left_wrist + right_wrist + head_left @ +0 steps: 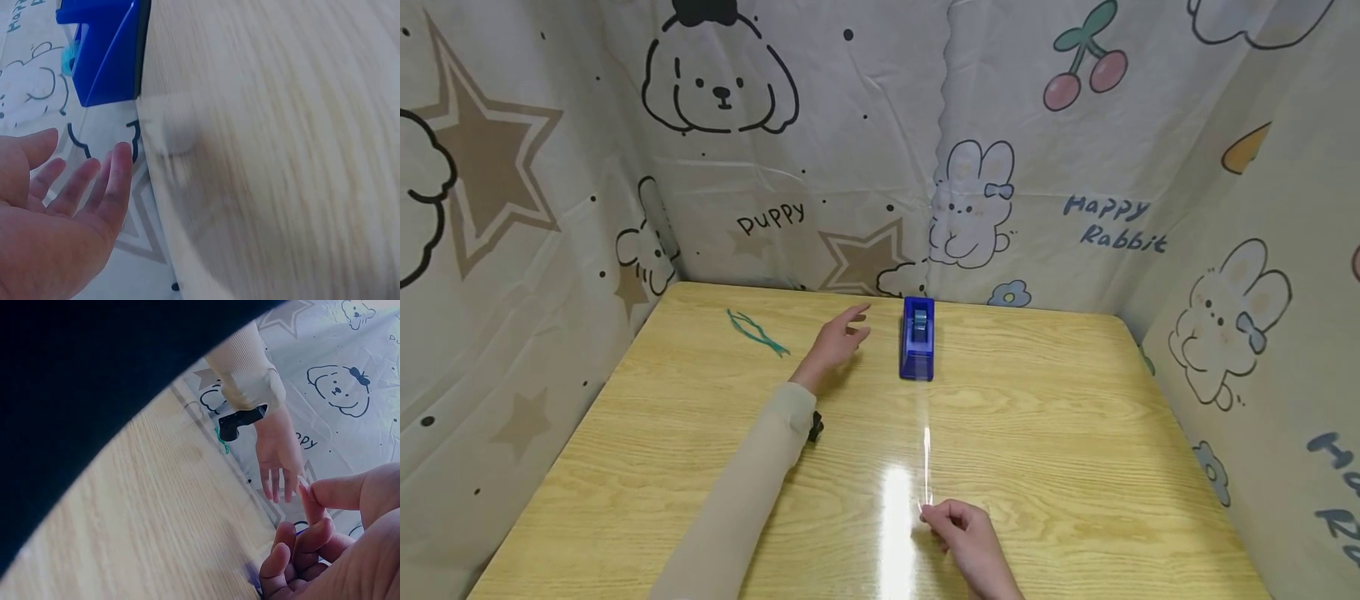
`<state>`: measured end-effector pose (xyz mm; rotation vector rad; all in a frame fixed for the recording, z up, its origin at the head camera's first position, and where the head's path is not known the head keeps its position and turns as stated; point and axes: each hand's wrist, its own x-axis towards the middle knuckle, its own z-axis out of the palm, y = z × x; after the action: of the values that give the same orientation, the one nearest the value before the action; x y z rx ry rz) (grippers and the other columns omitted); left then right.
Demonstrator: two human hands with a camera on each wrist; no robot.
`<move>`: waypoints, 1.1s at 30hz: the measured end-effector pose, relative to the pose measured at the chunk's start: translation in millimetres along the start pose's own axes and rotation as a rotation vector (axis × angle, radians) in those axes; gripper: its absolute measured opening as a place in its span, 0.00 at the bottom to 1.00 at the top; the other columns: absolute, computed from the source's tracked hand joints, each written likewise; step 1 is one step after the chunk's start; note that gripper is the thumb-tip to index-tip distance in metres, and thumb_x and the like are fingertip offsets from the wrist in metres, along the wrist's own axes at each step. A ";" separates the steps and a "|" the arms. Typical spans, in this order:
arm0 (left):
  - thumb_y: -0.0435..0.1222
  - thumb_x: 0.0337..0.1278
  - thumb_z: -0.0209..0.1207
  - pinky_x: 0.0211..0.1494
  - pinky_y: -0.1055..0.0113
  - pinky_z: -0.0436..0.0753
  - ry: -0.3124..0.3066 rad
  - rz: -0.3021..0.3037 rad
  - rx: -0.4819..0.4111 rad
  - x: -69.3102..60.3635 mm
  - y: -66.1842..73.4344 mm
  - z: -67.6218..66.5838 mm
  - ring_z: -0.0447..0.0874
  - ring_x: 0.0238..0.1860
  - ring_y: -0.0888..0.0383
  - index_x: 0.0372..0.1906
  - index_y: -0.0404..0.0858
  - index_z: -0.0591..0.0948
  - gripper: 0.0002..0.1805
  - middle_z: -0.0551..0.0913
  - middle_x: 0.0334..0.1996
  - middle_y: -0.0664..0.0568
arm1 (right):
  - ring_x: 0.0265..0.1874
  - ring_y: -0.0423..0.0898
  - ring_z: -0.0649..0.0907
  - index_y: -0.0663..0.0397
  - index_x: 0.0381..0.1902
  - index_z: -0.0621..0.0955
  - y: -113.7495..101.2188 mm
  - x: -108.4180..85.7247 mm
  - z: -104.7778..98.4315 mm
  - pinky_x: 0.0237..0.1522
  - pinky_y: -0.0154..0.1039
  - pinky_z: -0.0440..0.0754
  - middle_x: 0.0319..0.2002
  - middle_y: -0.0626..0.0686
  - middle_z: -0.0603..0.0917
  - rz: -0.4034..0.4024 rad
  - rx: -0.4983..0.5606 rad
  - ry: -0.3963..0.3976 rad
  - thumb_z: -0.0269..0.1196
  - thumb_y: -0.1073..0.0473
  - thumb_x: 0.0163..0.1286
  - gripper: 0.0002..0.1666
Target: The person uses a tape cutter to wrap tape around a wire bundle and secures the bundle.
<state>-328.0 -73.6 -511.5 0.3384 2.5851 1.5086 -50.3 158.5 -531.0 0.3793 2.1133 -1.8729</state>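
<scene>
A blue tape dispenser [917,340] with a roll of clear tape stands near the table's back edge. From it a strip of clear tape [927,454] stretches toward the front. My right hand [966,537] pinches the strip's free end between thumb and index finger, seen closer in the right wrist view, where the right hand [337,531] hides most of the dispenser. Just left of the dispenser, my left hand [841,340] is apart from it with fingers loosely extended. The left wrist view has that left hand [69,212] holding nothing, below the dispenser [109,56].
Green strings [758,333] lie at the back left of the wooden table [1037,433]. A printed curtain [865,125] rises behind the table and along both sides. A black wrist device [816,427] is on the left sleeve.
</scene>
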 end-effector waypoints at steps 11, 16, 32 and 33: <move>0.39 0.82 0.51 0.67 0.44 0.77 0.071 -0.023 0.052 -5.5 -19.9 -44.2 0.75 0.68 0.40 0.80 0.45 0.64 0.28 0.70 0.74 0.41 | 0.31 0.42 0.77 0.75 0.39 0.83 -0.8 0.5 -1.9 0.35 0.33 0.77 0.29 0.47 0.81 0.005 -0.017 -0.019 0.63 0.58 0.76 0.19; 0.39 0.82 0.50 0.65 0.45 0.77 0.111 -0.067 0.032 -11.6 -34.0 -69.9 0.72 0.69 0.40 0.80 0.44 0.64 0.28 0.69 0.75 0.41 | 0.32 0.42 0.77 0.75 0.41 0.83 -0.9 -0.3 -2.3 0.35 0.33 0.78 0.29 0.47 0.81 0.004 -0.027 -0.020 0.63 0.58 0.76 0.19; 0.34 0.82 0.47 0.71 0.42 0.72 0.171 -0.121 0.089 -27.6 -74.2 -120.8 0.68 0.71 0.36 0.78 0.36 0.65 0.26 0.68 0.74 0.36 | 0.29 0.41 0.77 0.76 0.40 0.83 -2.8 -0.3 -1.3 0.32 0.32 0.78 0.29 0.47 0.81 0.001 -0.017 -0.024 0.64 0.59 0.76 0.18; 0.34 0.82 0.48 0.70 0.42 0.72 0.173 -0.127 0.089 -28.6 -75.8 -122.2 0.68 0.71 0.37 0.78 0.37 0.65 0.26 0.69 0.74 0.37 | 0.29 0.41 0.77 0.76 0.40 0.83 -3.2 -0.6 -1.1 0.32 0.32 0.77 0.29 0.47 0.81 -0.001 -0.016 -0.024 0.64 0.59 0.76 0.18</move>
<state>-337.2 -219.9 -517.4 0.0529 2.7521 1.4417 -51.0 159.2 -527.7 0.3498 2.1118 -1.8507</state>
